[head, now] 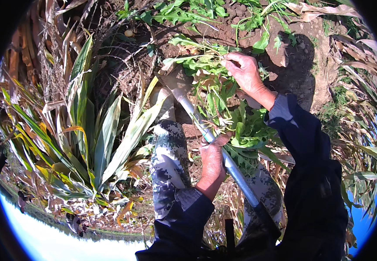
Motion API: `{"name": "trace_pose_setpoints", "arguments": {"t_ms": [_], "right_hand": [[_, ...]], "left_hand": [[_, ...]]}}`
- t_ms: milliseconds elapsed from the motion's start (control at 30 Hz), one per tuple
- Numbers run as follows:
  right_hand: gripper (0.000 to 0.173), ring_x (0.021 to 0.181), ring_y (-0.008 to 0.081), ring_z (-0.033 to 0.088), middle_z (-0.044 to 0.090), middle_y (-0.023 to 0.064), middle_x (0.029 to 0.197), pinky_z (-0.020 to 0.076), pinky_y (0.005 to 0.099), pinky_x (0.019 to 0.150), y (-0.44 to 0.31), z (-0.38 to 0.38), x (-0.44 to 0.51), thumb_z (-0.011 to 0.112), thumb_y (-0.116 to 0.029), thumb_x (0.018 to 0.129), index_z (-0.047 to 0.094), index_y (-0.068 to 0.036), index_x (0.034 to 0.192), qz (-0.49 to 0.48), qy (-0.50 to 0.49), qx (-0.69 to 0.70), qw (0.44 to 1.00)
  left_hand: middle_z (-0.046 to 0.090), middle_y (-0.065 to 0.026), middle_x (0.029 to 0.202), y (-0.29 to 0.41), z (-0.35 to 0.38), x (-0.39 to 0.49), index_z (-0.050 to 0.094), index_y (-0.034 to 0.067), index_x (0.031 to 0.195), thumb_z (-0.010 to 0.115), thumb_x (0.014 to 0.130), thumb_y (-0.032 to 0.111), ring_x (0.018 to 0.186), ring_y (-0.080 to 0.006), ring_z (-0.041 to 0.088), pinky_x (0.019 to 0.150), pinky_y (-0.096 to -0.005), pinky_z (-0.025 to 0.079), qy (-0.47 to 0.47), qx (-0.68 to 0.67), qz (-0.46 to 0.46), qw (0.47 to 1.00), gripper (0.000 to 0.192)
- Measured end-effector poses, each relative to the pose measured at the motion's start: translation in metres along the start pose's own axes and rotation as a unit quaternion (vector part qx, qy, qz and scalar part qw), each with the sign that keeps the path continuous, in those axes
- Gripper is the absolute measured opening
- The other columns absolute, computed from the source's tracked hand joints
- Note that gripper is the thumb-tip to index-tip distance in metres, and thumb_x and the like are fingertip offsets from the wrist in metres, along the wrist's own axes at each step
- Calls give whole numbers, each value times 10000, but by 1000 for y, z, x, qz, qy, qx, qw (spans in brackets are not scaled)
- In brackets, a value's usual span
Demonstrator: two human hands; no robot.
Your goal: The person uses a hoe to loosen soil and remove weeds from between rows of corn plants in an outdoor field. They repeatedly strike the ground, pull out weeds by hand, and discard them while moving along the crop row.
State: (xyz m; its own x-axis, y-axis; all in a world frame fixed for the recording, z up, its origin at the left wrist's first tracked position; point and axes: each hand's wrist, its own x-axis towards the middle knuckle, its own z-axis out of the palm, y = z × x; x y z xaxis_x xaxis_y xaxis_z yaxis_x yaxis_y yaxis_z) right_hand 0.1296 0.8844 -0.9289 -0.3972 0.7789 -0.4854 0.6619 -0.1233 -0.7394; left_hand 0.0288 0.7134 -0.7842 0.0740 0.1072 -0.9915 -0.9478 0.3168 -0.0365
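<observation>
My left hand (212, 158) is wrapped around the metal tube handle (240, 177) of a small digging tool. The tool's flat blade (175, 80) points away to the upper left, and its black grip lies between my legs. Pale roots (221, 122) of leafy plants stick out by my left fingers and thumb. A bunch of jagged green leaves (252, 130) hangs beside that hand; whether the hand also holds it is partly hidden. Farther forward, my right hand (244, 71) pinches thin stems of a leafy green plant (204, 62) between thumb and fingers.
More uprooted-looking greens (188, 13) lie on brown soil (322, 65) at the top. Half-dry corn plants (87, 146) stand close on the left, and dry corn leaves (364, 130) line the right. Camouflage trouser legs (170, 153) frame my hands. A person (74, 223) is far off, lower left.
</observation>
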Motion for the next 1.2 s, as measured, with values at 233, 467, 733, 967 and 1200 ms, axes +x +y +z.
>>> {"name": "trace_pose_setpoints", "arguments": {"t_ms": [233, 467, 733, 967, 1200], "right_hand": [[115, 691, 164, 585, 627, 110, 846, 470, 272, 617, -84, -70, -73, 678, 37, 850, 630, 69, 949, -115, 123, 30, 985], [197, 785, 270, 690, 682, 125, 940, 560, 326, 692, -147, -195, -172, 695, 54, 795, 680, 19, 989, -147, 171, -178, 958], [207, 820, 299, 688, 681, 164, 977, 548, 330, 721, -230, -258, -271, 680, 48, 803, 662, 24, 1008, -153, 214, -117, 958], [166, 733, 273, 655, 638, 102, 947, 529, 354, 640, -361, -240, -289, 732, -7, 772, 688, -8, 933, -164, 200, -168, 951], [109, 674, 164, 595, 606, 97, 814, 463, 279, 599, -477, -230, -276, 683, 30, 841, 651, 44, 945, -128, 191, 96, 968]], "left_hand": [[643, -98, 933, 1, -6, 3, 608, -31, 1047, 658, 811, 49, 816, -209, 623, 772, -320, 516, 7, 1, -25, 1000, 254], [589, 1, 857, -6, -22, -39, 557, 70, 980, 700, 775, -44, 757, -133, 569, 718, -295, 478, -63, 112, 160, 979, 275], [540, 31, 847, 10, -38, -165, 547, 87, 972, 755, 760, -23, 751, -94, 515, 717, -260, 463, -103, 260, 267, 922, 317], [550, 20, 855, 66, 2, -298, 549, 62, 1006, 823, 756, 91, 731, -85, 507, 651, -249, 445, -151, 330, 348, 864, 372], [589, 35, 815, 145, 59, -385, 574, 67, 952, 837, 745, 80, 709, -64, 545, 661, -227, 472, -246, 352, 342, 836, 335]]}}
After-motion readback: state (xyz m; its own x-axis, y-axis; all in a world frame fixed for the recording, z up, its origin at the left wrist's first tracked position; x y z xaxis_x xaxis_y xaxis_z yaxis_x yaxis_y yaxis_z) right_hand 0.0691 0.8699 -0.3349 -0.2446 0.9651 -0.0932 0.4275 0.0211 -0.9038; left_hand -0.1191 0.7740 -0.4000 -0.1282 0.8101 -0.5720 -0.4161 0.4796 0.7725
